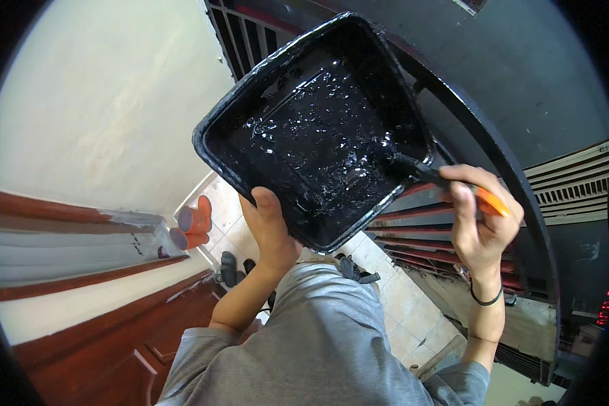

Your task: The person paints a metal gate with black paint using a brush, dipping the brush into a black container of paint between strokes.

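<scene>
A square black paint tray (216,159), wet with glossy black paint, is held up in front of me and tilted. My left hand (271,230) grips its near left edge, the thumb over the rim and the other fingers hidden underneath. In my right hand (484,216) is a paintbrush (426,170) with a black and orange handle, pinched between thumb and fingers. The dark brush head lies inside the tray near its right corner, where its bristles blend into the black paint. A dark band circles my right wrist.
Black curved metal railing (514,159) runs along the right, with dark red bars (419,233) below the tray. On the tiled floor (413,318) stand orange boots (197,220) and dark footwear (230,267). A pale wall (108,101) and brown wood trim (68,210) rise at left.
</scene>
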{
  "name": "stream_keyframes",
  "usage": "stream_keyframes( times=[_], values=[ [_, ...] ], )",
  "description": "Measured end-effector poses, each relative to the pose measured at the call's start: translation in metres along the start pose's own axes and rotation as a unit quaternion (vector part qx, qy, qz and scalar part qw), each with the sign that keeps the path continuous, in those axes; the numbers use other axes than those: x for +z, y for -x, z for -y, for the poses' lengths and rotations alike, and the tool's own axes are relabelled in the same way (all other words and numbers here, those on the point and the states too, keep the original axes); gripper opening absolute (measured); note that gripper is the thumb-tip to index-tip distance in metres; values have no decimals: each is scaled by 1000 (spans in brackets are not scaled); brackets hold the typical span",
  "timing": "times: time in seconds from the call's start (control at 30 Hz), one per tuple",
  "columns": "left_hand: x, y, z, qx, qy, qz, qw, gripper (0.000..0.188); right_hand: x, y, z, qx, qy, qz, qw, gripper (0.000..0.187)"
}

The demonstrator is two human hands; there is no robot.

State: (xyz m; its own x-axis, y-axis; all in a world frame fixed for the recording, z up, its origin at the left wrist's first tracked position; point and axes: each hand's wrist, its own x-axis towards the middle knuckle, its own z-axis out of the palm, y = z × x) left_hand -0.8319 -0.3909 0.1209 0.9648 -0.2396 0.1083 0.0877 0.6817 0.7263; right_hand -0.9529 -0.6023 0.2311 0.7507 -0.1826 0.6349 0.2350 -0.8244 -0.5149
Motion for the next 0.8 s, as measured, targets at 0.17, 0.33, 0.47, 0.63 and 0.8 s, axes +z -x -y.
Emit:
stream_keyframes(
  times=[0.17,0.33,0.47,0.63,0.8],
  values=[
    [-2,0,5,-14,17,-25,999,79,-2,11,-9,89,-50,-26,994,17],
    [10,-2,5,-21,2,-56,998,68,2,16,-19,117,-44,-35,992,28],
    [11,3,12,-24,-3,-49,999,63,-3,13,-51,319,-275,-164,892,38],
    [21,1,24,-17,-48,-55,997,62,-37,16,-72,449,-454,-225,736,33],
    [11,-5,23,-36,-27,-27,999,64,-109,-15,-85,302,-268,-298,865,40]
  ],
)
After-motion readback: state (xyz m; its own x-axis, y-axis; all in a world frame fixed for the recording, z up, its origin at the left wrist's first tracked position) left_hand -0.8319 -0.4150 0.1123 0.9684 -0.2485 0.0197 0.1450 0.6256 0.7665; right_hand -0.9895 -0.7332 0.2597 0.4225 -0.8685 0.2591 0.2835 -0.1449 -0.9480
